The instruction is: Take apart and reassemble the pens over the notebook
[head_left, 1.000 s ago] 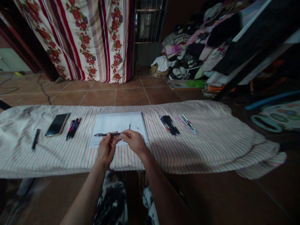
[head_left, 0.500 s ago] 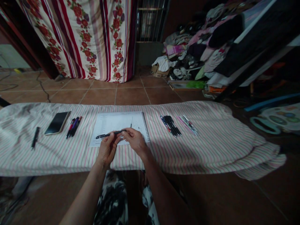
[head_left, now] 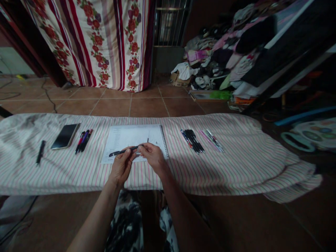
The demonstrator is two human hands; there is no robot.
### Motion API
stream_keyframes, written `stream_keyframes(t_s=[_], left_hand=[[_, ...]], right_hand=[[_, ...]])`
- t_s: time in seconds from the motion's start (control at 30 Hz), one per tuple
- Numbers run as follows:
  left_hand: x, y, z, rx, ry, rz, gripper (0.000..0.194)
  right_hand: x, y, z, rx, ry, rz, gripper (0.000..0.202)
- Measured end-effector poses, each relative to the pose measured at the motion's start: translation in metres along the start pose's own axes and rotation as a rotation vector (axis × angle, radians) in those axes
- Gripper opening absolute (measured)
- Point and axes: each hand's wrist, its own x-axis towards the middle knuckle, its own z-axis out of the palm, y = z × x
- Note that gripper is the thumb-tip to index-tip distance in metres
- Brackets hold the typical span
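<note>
A black pen (head_left: 119,152) lies level across my two hands, above the lower part of a spiral notebook (head_left: 126,134). My left hand (head_left: 123,164) is closed round its middle, thumb on top. The fingertips of my right hand (head_left: 152,155) pinch the pen's right end. A thin dark piece with a pale tip (head_left: 148,139) shows just above my right hand; whether it is held or lies on the page I cannot tell. The notebook is open at a white page with faint marks, its spiral on the right.
On the striped cloth (head_left: 236,168) left of the notebook lie several pens (head_left: 84,141), a phone (head_left: 65,136) and one black pen (head_left: 40,152). To the right are a bunch of black pens (head_left: 193,141) and some thin light-coloured pens (head_left: 211,140). Clothes (head_left: 217,52) are heaped beyond.
The whole view has shifted slightly. Both hands keep hold of the black pen in almost the same position over the notebook.
</note>
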Motion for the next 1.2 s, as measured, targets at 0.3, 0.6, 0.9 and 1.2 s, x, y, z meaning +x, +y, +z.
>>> stream_keyframes(t_s=[0.3,0.6,0.9,1.2], left_hand=[[-0.002,0.001,0.003,0.001,-0.023,-0.001,0.021],[-0.002,0.006,0.000,-0.092,0.001,-0.042,0.017],[-0.002,0.011,-0.001,-0.240,-0.037,-0.101,0.021],[0.000,0.007,-0.002,-0.252,-0.102,-0.066,0.016]], right_hand=[[0.001,0.000,0.001,0.065,0.000,0.026,0.020],[0.002,-0.006,-0.001,0.151,0.181,0.005,0.025],[0.007,0.001,-0.003,0.119,0.268,-0.030,0.033],[0.007,-0.001,-0.006,0.108,0.284,-0.015,0.032]])
